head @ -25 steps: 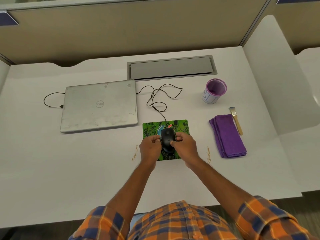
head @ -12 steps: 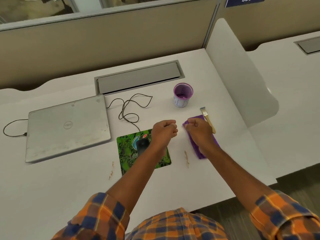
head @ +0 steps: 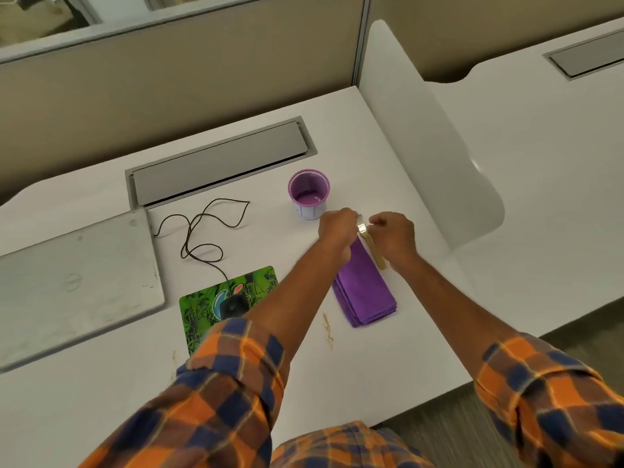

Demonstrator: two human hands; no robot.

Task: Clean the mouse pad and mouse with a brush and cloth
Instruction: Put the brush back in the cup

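The brush [head: 374,250], with a wooden handle and metal ferrule, lies along the right edge of the folded purple cloth [head: 366,290]. My left hand [head: 337,228] and right hand [head: 393,235] meet at the brush's head, fingers curled and pinching it from either side. The bristles are hidden between my fingers. The green mouse pad [head: 202,315] sits at lower left with the black mouse [head: 233,306] on it, partly covered by my left sleeve. Neither hand touches the mouse or the pad.
A purple cup [head: 308,194] stands just behind my left hand. The mouse cable [head: 202,231] loops toward a closed grey laptop [head: 74,285]. A grey cable hatch [head: 219,160] is at the back and a white divider [head: 429,130] on the right. Brown crumbs [head: 327,329] lie near the pad.
Both hands left the mouse, swung right past the cloth and closed in on the brush's head. The view has turned to the right.
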